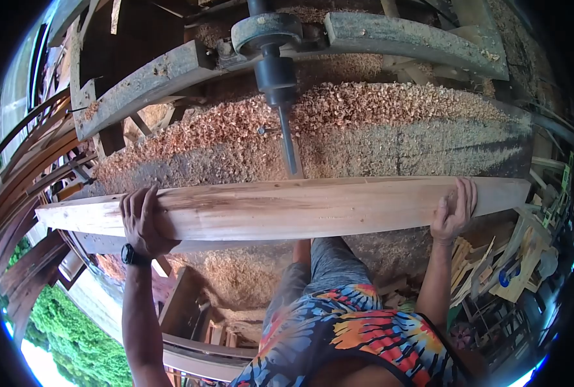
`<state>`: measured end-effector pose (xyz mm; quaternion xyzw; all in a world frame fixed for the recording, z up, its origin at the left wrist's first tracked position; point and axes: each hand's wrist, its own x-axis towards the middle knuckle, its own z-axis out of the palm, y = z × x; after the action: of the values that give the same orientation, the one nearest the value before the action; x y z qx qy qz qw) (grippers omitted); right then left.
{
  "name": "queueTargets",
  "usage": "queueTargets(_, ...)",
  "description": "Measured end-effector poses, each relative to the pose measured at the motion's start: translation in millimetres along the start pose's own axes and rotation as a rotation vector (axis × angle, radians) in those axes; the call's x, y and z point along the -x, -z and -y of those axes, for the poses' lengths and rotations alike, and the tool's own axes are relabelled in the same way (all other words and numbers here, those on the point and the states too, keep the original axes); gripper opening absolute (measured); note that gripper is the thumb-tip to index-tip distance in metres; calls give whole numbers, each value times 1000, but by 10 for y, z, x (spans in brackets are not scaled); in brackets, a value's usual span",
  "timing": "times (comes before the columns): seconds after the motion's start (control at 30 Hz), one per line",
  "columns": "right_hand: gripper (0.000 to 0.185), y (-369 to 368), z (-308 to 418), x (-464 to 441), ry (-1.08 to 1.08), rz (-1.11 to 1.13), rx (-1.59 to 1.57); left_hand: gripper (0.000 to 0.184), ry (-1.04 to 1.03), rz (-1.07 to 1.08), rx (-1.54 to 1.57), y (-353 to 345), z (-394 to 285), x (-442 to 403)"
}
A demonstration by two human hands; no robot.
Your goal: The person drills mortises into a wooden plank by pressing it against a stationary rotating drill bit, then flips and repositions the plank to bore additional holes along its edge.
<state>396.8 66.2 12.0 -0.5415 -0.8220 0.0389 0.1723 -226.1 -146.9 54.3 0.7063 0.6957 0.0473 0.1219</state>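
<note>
A long, pale wooden beam (300, 208) spans the view from left to right in front of my body. My left hand (146, 219) is wrapped over its left part, fingers across the upper edge; a dark watch is on that wrist. Toward the right end, my right hand (454, 209) grips the same beam with curled fingers. Just beyond the beam's far edge, near its middle, a drill bit (289, 145) sticks out of a dark chuck (276, 77). Whether the bit touches the wood I cannot tell.
Wood shavings (364, 106) lie heaped over the machine table (428, 151) around the bit. Curved timber rails (416, 40) run behind the chuck. Scrap wood (474, 264) is piled at the right, and long strips (26, 174) stand at the left. Sawdust (235, 277) covers the floor near my legs.
</note>
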Motion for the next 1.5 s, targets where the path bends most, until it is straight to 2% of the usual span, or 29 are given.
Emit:
queueTargets(0.23,60,-11,-53,-28,13,11,3,112,12,10,10,9,-9,-8)
queueTargets(0.33,60,-9,-37,-27,2,13,-3,122,-3,-6,7,-53,50,44)
queueTargets(0.43,59,-18,-39,-49,6,9,-4,122,6,10,9,-51,53,47)
queueTargets(0.53,59,-13,-33,-57,9,5,5,121,12,3,2,-54,35,38)
queueTargets(0.63,58,-29,-67,-101,13,5,-1,109,-5,-14,12,-9,2,-21)
queueTargets(1.5,58,-76,-139,-307,18,21,8,110,-9,-38,-8,-29,-2,-123)
